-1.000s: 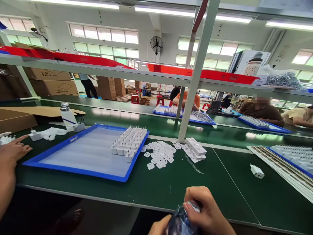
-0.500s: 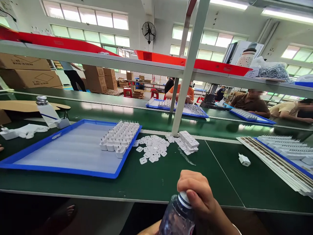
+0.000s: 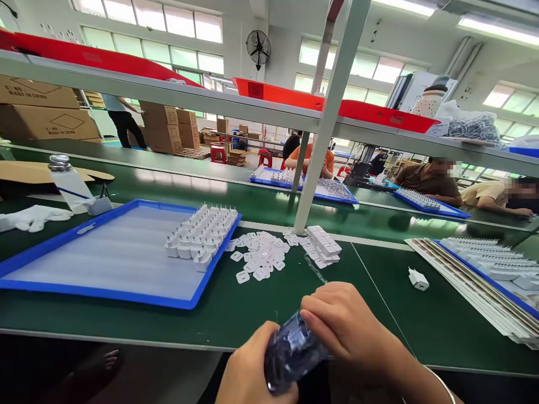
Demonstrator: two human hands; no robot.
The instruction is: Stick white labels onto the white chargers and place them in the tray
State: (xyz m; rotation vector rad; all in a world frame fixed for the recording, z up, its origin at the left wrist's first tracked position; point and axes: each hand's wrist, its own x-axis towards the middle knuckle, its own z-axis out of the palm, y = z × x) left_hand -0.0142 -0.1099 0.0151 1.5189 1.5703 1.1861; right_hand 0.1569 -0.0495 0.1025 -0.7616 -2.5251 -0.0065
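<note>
A clear, bluish plastic bottle (image 3: 290,350) is tilted over the table's front edge, its base toward me and its neck end up to the right. My left hand (image 3: 246,370) wraps round the lower body of the bottle. Closed over the neck end is my right hand (image 3: 347,320), which hides the white cap. Beyond the hands, a pile of small white square plates (image 3: 261,255) lies on the green table, beside stacked white blocks (image 3: 324,241).
To the left, a blue-rimmed tray (image 3: 191,303) carries rows of white plug housings (image 3: 202,233). A single white charger (image 3: 418,279) lies to the right, near stacked boards (image 3: 471,289) under another tray. A metal post (image 3: 322,146) rises behind the plates. Co-workers sit across the table.
The bottle has risen and tipped further over, with its base now facing me. My left hand has come up into view around it. My right hand stays on the neck end.
</note>
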